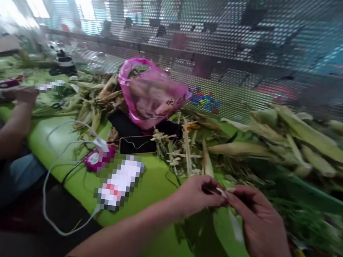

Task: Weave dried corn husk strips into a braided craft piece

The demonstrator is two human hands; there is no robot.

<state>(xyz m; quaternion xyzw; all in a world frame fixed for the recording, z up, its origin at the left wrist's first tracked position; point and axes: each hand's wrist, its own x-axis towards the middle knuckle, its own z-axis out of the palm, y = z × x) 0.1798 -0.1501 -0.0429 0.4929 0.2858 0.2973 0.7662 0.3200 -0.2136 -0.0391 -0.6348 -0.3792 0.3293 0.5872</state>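
My left hand [192, 196] and my right hand [256, 217] meet above the green tabletop, fingertips nearly touching. Between them they pinch a small pale strip of corn husk [221, 192]; its exact shape is blurred. A longer husk leaf [207, 160] stands up just behind my left hand. Shredded husk bits [176, 154] lie a little farther back. To the right of my hands spreads a large heap of corn husks [308, 142].
A pink plastic bag [153, 94] stands at the back, with a dark phone [137, 144] before it. A lit phone [120, 183] on a white cable lies near a magenta charger [99, 159]. Another person's hands [24, 94] are at left. Perforated metal panels [222, 30] rise behind.
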